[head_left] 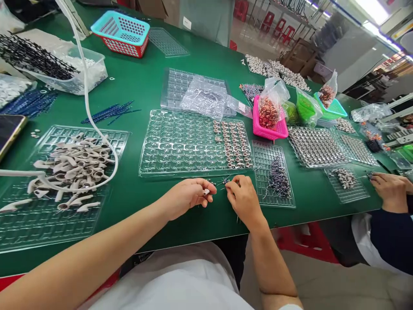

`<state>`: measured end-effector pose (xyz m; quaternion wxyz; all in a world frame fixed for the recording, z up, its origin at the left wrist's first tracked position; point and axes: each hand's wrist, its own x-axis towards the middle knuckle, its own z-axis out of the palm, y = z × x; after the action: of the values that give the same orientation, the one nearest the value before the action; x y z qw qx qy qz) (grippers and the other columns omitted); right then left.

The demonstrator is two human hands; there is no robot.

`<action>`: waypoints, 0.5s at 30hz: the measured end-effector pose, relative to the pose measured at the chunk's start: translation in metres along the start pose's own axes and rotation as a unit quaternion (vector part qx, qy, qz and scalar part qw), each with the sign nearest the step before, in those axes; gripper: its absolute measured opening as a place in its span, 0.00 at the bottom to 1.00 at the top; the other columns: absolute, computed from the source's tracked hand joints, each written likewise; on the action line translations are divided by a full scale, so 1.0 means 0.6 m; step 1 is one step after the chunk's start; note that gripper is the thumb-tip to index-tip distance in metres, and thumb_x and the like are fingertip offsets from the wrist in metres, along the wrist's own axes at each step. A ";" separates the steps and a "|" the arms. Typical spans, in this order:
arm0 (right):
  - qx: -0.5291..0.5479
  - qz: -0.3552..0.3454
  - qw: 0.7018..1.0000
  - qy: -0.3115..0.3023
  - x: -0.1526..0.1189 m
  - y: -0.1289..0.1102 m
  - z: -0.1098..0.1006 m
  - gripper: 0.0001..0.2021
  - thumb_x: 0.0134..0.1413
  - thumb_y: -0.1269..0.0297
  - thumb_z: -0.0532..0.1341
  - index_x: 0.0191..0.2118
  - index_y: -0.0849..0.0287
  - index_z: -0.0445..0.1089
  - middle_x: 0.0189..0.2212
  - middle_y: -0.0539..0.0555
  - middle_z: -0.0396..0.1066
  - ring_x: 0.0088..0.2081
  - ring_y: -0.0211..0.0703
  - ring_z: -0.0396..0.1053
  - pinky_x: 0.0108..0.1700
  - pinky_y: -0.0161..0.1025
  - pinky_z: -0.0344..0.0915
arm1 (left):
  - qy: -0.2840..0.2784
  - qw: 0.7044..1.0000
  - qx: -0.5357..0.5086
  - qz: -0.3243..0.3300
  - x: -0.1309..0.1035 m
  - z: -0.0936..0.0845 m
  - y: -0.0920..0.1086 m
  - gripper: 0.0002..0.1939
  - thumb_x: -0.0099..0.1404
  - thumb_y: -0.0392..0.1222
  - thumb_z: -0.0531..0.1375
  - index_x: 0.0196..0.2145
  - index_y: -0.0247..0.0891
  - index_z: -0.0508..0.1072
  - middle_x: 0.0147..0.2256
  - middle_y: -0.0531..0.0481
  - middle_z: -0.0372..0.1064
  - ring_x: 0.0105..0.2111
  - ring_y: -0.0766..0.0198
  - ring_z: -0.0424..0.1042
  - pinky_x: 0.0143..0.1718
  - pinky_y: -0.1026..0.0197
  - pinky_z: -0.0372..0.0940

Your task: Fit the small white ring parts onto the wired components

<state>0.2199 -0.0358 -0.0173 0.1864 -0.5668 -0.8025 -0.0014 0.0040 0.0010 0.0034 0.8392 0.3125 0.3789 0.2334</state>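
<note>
My left hand [195, 193] is closed, fingertips pinching a small white earbud shell [205, 192]. Just to its right, my right hand [243, 196] has its fingers pressed down on a small dark component with thin wire leads [225, 181] at the table surface. In front of both hands lies a clear plastic tray [180, 142], its right-hand columns filled with small round white parts [237, 144]. Beside my right hand, another clear tray [262, 172] carries a pile of dark wired components [279, 178].
White stemmed shells [77, 161] are heaped on trays at left under a white curved tube [86, 82]. A pink basket [271, 131], blue cable bundles [108, 113] and a blue-and-red basket [121, 34] stand farther back. A co-worker's hands [390, 189] work at right.
</note>
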 end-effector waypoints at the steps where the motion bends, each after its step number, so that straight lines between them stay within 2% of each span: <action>1: 0.003 -0.001 1.000 0.009 -0.003 -0.004 -0.005 0.07 0.60 0.73 0.57 0.39 0.58 0.73 0.40 0.59 0.67 0.41 0.49 0.65 0.42 0.46 0.67 | -0.009 1.000 -0.006 0.000 -0.001 0.000 0.000 0.10 0.52 0.32 0.57 0.33 0.32 0.75 0.31 0.47 0.69 0.31 0.65 0.69 0.32 0.63 0.63; 4: 0.045 -0.014 0.998 0.041 -0.017 -0.020 -0.021 0.08 0.61 0.73 0.57 0.43 0.58 0.71 0.44 0.61 0.69 0.47 0.51 0.67 0.46 0.49 0.67 | -0.020 1.000 -0.008 0.002 -0.006 0.002 0.001 0.10 0.54 0.35 0.59 0.35 0.33 0.74 0.31 0.48 0.67 0.30 0.66 0.66 0.31 0.63 0.61; 6: 0.097 -0.030 0.993 0.055 -0.028 -0.033 -0.030 0.10 0.62 0.74 0.56 0.46 0.56 0.69 0.43 0.59 0.71 0.46 0.48 0.69 0.45 0.48 0.68 | -0.018 1.000 0.016 0.005 -0.010 0.004 0.003 0.10 0.57 0.40 0.60 0.36 0.34 0.73 0.27 0.53 0.63 0.26 0.68 0.61 0.27 0.64 0.56; 8: 0.159 -0.043 0.985 0.058 -0.038 -0.046 -0.032 0.13 0.61 0.75 0.57 0.48 0.54 0.67 0.40 0.56 0.73 0.42 0.44 0.71 0.43 0.45 0.69 | -0.010 0.996 0.089 0.019 -0.015 0.007 0.005 0.12 0.60 0.48 0.60 0.36 0.35 0.72 0.24 0.56 0.58 0.24 0.69 0.56 0.25 0.64 0.51; 12: 0.281 -0.036 0.957 0.068 -0.049 -0.070 -0.018 0.14 0.60 0.76 0.59 0.48 0.51 0.68 0.37 0.53 0.73 0.38 0.40 0.72 0.39 0.40 0.71 | -0.022 0.950 0.308 0.051 -0.024 0.012 0.011 0.19 0.63 0.58 0.57 0.30 0.37 0.71 0.26 0.55 0.60 0.26 0.66 0.57 0.27 0.63 0.52; 15: 0.323 -0.018 0.942 0.092 -0.050 -0.078 -0.005 0.17 0.59 0.76 0.61 0.50 0.50 0.66 0.37 0.52 0.74 0.38 0.40 0.73 0.39 0.40 0.72 | -0.033 0.928 0.367 0.050 -0.026 0.012 0.015 0.21 0.64 0.59 0.55 0.28 0.37 0.70 0.25 0.55 0.59 0.26 0.66 0.56 0.27 0.63 0.52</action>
<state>0.1868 -0.0808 -0.0136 0.4325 -0.4588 -0.7492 0.2028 -0.0013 -0.0049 0.0207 0.6651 0.6247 0.3942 0.1091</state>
